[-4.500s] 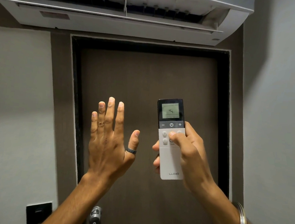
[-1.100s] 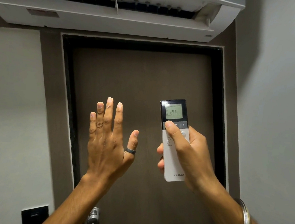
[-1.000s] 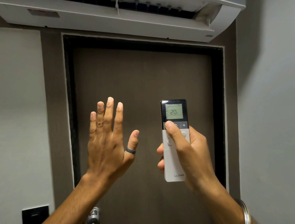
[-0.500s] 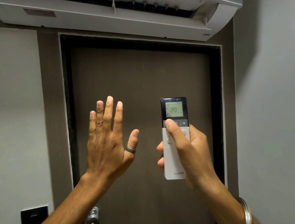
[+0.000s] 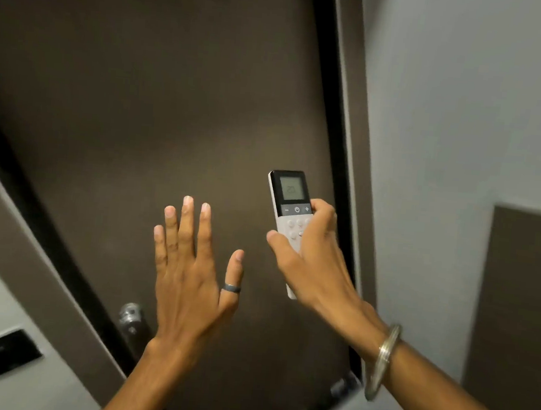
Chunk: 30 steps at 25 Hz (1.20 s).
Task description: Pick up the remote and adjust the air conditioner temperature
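Observation:
My right hand [image 5: 315, 261] grips a slim white remote [image 5: 290, 206] with a black top and a lit grey screen, held upright in front of the door. The thumb lies along the remote's left edge, off the buttons; the fingers wrap its right side. The digits on the screen are too blurred to read. My left hand [image 5: 191, 273] is raised flat to the left of the remote, fingers spread, a dark ring on the thumb, holding nothing. The air conditioner is out of view.
A dark brown door [image 5: 160, 103] fills the middle, with a metal handle [image 5: 130, 317] low beside my left wrist. A black switch plate [image 5: 2, 356] sits on the grey wall at lower left. A brown panel [image 5: 522, 299] stands at the right.
The view has tipped downward and tilted, so the air conditioner has left the frame. My right thumb has come off the minus button and moved to the remote's left edge. The left hand stays raised.

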Available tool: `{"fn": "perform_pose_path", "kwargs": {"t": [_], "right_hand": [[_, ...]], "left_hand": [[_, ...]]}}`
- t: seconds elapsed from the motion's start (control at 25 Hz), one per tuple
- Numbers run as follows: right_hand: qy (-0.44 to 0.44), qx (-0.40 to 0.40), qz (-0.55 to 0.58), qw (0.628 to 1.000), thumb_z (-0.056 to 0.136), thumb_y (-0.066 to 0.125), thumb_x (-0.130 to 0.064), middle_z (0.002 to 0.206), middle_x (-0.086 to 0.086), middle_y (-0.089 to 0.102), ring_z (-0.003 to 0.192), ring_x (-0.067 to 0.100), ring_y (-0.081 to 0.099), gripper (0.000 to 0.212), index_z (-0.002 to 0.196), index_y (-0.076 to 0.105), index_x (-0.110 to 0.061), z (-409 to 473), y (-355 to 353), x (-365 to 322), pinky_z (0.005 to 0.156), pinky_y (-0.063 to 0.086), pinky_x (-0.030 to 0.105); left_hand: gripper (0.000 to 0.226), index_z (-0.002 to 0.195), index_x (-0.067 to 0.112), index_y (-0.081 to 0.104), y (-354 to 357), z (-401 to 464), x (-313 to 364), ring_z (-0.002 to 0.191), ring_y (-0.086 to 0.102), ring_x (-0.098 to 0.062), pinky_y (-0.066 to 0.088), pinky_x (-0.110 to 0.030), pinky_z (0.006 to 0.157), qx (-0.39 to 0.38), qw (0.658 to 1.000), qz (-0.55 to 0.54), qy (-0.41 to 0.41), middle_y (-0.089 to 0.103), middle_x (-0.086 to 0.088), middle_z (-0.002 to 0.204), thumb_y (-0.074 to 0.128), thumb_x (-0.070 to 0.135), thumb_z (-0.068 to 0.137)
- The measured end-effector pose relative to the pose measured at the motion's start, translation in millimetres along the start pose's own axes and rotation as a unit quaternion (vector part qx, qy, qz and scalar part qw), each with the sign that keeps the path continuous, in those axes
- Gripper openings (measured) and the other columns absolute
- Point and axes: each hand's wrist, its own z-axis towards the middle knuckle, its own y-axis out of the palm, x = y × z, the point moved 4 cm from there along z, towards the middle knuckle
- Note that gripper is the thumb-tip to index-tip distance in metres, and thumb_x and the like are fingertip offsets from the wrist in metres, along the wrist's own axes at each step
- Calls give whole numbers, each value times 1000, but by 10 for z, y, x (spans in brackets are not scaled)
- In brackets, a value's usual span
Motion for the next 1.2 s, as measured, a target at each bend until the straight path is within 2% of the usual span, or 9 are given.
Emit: {"fn": "perform_pose_path", "kwargs": {"t": [0.12,0.28,0.36,0.52,0.6,0.72,0.84,1.0,1.2], "right_hand": [[73,37,-69,994,95,67,-38,120,-4,30,95,20,58,74,149,25,-11,-516,-62,1036,75,57,33],[216,58,-114,968,95,62,-42,125,5,40,94,20,63,75,152,28,-6,-1384,-262,2394,68,58,26],[308,69,-123,941,94,61,-42,132,12,45,95,18,61,76,152,30,-4,-1843,-396,3064,69,55,21],[480,127,-139,857,92,73,-27,131,21,56,103,33,69,66,144,44,2,-2663,-656,4317,83,63,39],[558,158,-154,800,92,74,-26,136,25,55,110,39,67,69,146,42,4,-3109,-716,5057,84,57,36],[622,192,-198,733,92,75,-28,134,27,54,115,41,61,71,145,43,7,-3697,-644,6233,83,40,28],[640,194,-255,699,91,75,-33,136,26,56,121,40,58,73,144,46,6,-4098,-456,7184,91,47,36],[661,166,-318,659,93,68,-43,140,20,55,126,36,56,75,149,42,-1,-4332,-151,7828,101,48,46],[675,179,-361,619,91,66,-55,144,18,52,129,34,53,88,155,37,-3,-4346,-54,7826,103,45,45]], "left_hand": [[80,167,14,10,724,-915,312,163,-10,-26,-2,-48,133,-140,988,-69,-11,-1,-10,177,34,55,103],[78,167,14,10,1543,-2054,905,163,-12,-23,5,-52,132,-309,942,-132,8,0,-9,176,36,52,104],[76,166,12,15,1933,-2503,1252,163,-9,-26,9,-54,132,-384,911,-151,32,5,-11,176,37,49,104],[73,165,9,19,2735,-3286,1788,162,-2,-31,12,-56,131,-486,853,-176,72,11,-16,175,36,48,105],[72,166,12,17,3228,-3813,1963,162,-4,-30,11,-55,132,-524,828,-181,85,8,-16,175,36,47,106],[71,166,13,17,4077,-4668,2131,162,-8,-28,6,-51,133,-542,815,-181,96,7,-16,175,37,46,107],[71,166,11,18,4705,-5391,2237,162,-6,-31,2,-49,133,-575,796,-164,91,7,-18,175,35,45,106],[71,166,12,18,5008,-6021,2279,161,-10,-31,-2,-47,132,-606,775,-149,100,1,-18,175,33,46,106],[70,166,13,19,4903,-6070,2182,161,-9,-31,0,-49,132,-606,778,-150,66,2,-18,175,34,46,106]]}}
